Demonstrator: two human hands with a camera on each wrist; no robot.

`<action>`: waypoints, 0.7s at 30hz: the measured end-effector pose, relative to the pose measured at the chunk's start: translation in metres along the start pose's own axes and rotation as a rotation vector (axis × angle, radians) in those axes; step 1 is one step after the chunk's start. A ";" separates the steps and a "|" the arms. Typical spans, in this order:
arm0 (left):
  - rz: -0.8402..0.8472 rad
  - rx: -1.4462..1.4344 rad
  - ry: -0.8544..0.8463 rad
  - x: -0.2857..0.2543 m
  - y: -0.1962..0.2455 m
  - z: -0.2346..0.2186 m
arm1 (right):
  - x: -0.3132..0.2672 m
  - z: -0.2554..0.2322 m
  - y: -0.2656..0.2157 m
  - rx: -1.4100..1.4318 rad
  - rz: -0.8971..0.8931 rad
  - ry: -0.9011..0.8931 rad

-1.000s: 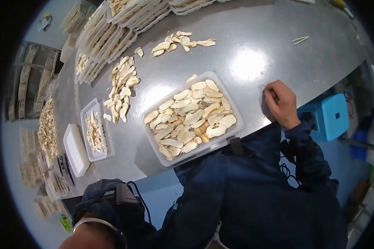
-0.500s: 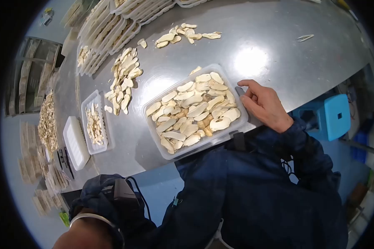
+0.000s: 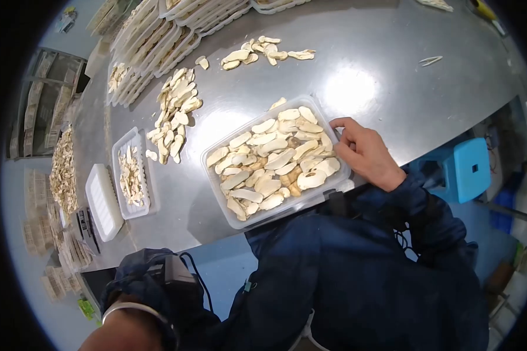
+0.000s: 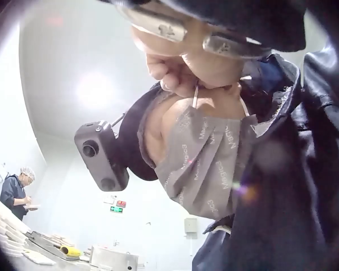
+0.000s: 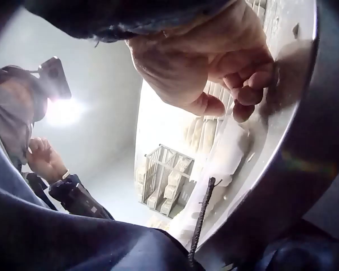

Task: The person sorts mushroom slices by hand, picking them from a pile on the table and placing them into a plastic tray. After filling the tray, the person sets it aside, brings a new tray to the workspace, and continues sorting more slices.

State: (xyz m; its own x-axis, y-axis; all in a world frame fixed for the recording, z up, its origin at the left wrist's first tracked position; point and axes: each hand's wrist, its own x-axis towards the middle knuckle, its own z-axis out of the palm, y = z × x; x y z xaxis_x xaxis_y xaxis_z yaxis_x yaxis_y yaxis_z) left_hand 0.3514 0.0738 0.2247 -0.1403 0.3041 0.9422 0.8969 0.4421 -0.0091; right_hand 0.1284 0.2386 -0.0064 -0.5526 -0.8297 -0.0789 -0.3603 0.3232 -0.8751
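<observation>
My right hand [image 3: 369,153] rests at the right rim of a clear plastic box [image 3: 235,221], its fingers loosely bent with nothing between them. Pale, elongated slices [image 3: 267,186], like sliced mushroom, fill the box. In the right wrist view the right hand [image 5: 214,62] shows its thumb apart from the bent fingers. My left hand [image 4: 178,68] is raised to the side of the head, fingers curled beside the strap of a grey face mask [image 4: 206,164]; I cannot tell whether they pinch the strap. Only its wrist shows in the head view, with a pale band.
Loose slices lie in piles [image 3: 175,114] left of and behind the box. A white tray [image 3: 148,205] of small pieces stands beside a white ribbed tray [image 3: 104,202]. Stacked filled trays [image 3: 152,52] rise at the back left. Tweezers [image 3: 431,61] lie far right; a blue stool [image 3: 471,169] stands below.
My right hand has moved left from the bare table to the box's right rim, its fist loosening. The left arm stays raised. The view has shifted slightly.
</observation>
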 end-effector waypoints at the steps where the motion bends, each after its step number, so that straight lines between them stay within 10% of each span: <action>1: 0.011 0.008 0.011 0.002 -0.001 0.003 | 0.000 0.000 0.002 0.004 0.005 0.002; 7: 0.159 -0.028 0.259 0.002 -0.002 0.003 | -0.003 -0.008 0.007 -0.005 0.020 0.044; 13: -0.498 0.046 -0.015 0.033 -0.022 -0.062 | -0.016 -0.045 0.032 0.031 0.088 0.137; 17: -0.419 0.148 -0.143 0.016 -0.020 -0.066 | -0.014 -0.057 0.081 -0.073 -0.156 0.214; 21: -0.296 0.213 -0.191 -0.001 -0.021 -0.058 | -0.014 -0.050 0.050 0.004 0.039 0.231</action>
State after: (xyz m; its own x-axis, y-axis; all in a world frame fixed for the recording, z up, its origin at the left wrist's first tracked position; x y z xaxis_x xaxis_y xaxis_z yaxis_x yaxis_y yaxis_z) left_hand 0.3569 0.0146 0.2434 -0.4727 0.2797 0.8356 0.7022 0.6924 0.1655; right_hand 0.0801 0.2889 -0.0248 -0.7232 -0.6906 -0.0017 -0.3329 0.3508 -0.8753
